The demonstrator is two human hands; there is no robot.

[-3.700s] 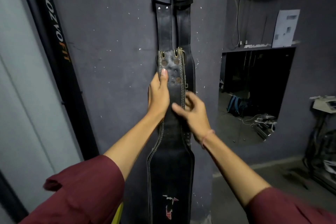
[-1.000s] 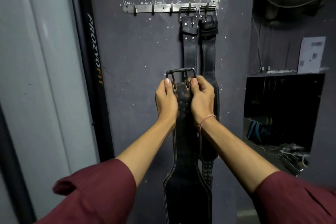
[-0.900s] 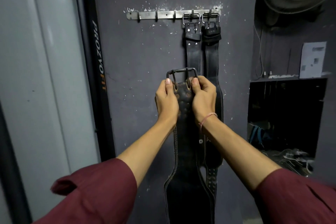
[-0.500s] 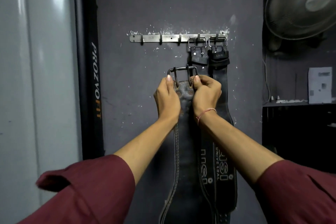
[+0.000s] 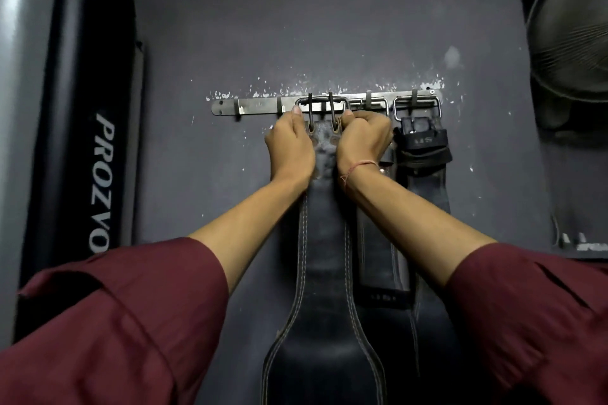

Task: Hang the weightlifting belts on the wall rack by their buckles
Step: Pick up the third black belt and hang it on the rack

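Head view: the left hand and right hand each grip one edge of the belt at its top, fingers curled round the strap. Its long axis hangs straight down the wall between the forearms. The dark double-prong buckle stands just above the fingers, overlapping the middle of the steel wall rack. Whether it has caught a hook cannot be told. Both hands are equally near. The leather is thick, black and white-stitched, flaring wide lower down. The middle belt and rightmost belt hang at the rack's right end
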